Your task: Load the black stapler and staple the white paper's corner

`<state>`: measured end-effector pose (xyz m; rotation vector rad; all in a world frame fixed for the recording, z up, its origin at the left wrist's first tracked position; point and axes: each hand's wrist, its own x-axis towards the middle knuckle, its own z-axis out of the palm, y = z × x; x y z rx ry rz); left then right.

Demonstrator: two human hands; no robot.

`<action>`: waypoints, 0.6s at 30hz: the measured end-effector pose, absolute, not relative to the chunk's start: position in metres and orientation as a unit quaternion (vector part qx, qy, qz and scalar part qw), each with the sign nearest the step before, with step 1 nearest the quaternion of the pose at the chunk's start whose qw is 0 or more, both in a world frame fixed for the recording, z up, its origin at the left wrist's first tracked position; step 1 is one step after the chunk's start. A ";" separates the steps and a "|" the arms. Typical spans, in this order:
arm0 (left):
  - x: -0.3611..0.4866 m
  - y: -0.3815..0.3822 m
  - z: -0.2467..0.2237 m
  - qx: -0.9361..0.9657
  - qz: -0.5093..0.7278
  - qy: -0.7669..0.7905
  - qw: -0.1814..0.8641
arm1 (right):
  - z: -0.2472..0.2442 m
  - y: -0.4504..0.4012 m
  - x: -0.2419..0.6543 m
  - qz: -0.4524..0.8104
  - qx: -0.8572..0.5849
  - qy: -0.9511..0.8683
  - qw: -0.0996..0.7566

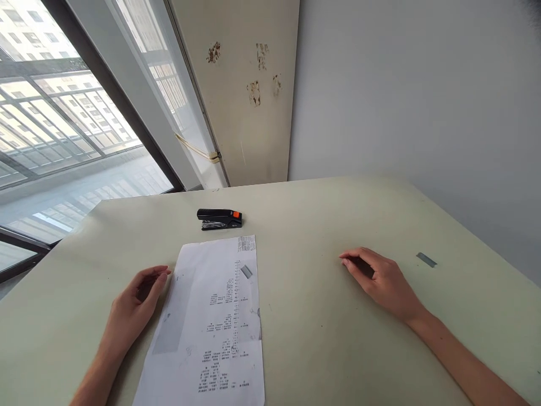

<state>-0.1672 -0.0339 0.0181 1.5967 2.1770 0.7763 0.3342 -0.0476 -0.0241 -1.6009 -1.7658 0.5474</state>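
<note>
A black stapler [220, 219] with an orange patch lies on the pale table, just beyond the top edge of a printed white sheet [194, 316]. On the sheet's upper right part is a small grey strip [246, 272]. My left hand [137, 304] rests at the sheet's left side, fingers curled and fingertips brought together with the thumb, nothing between them. Well to the right of the sheet, my right hand [380, 280] lies on the table in a similar empty pinch. Another short grey strip [426, 260] lies beyond it at the right.
The pale table [304, 225] reaches back to a grey wall [401, 84] and a beige panel [257, 135] with brown marks. At the left is a dark-framed window [63, 124], with a balcony railing visible through it.
</note>
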 end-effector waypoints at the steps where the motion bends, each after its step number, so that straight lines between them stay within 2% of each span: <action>1: -0.167 -0.034 0.018 0.560 0.271 0.766 0.164 | -0.024 -0.048 0.334 0.210 -0.616 -0.678 0.341; 18: -0.166 -0.011 0.026 0.541 0.296 0.761 0.202 | -0.027 -0.045 0.337 0.213 -0.583 -0.698 0.357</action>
